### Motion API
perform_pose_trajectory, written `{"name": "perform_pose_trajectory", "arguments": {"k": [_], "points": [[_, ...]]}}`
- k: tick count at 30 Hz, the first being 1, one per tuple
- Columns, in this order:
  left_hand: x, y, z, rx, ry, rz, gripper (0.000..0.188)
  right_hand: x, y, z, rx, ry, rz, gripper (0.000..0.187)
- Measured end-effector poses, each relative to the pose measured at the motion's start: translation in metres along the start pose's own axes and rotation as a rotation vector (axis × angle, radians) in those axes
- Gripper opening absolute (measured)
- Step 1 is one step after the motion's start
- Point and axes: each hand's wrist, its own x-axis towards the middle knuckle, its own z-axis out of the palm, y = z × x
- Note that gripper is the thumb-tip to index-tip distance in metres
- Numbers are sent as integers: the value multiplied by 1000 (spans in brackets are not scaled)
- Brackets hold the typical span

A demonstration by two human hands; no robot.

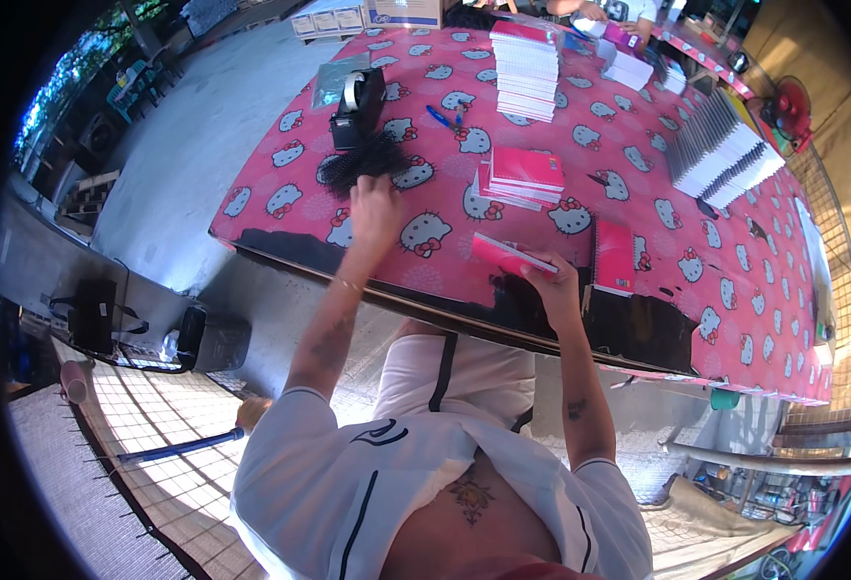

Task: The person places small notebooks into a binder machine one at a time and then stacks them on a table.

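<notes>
A pink-covered notebook (505, 254) is tilted just above the near edge of the table, with my right hand (553, 280) gripping its right end. My left hand (377, 205) reaches into the near side of a heap of thin black spiral binding coils (366, 162); its fingers are pinched together there, partly hidden among the strands. Another pink notebook (613, 256) lies flat to the right of my right hand. Beyond the held notebook is a short stack of pink notebooks (526, 172), not squarely aligned.
A black tape dispenser (360, 108) stands behind the coils, beside blue-handled pliers (439, 117). Farther back rises a tall notebook stack (525, 72); bound notebooks (720, 150) are piled at right near a red fan (791, 108). Another person (629, 19) handles notebooks across the pink patterned table (290, 198).
</notes>
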Motion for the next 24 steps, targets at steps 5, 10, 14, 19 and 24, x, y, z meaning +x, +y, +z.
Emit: {"name": "perform_pose_trajectory", "arguments": {"k": [5, 10, 14, 19, 24], "points": [[-2, -29, 9, 43, 50, 77, 22, 4, -3, 7, -135, -17, 59, 28], [-11, 9, -11, -188, 109, 91, 29, 3, 1, 3, -239, -57, -55, 31], [-10, -9, 17, -177, 10, 97, 38, -1, 1, 3, -231, -54, -16, 31], [28, -45, 17, -896, -339, -481, 27, 0, 3, 4, -244, -57, -2, 30], [32, -33, -10, -1314, -763, -652, 29, 4, 4, 4, -167, -66, 0, 29]]}}
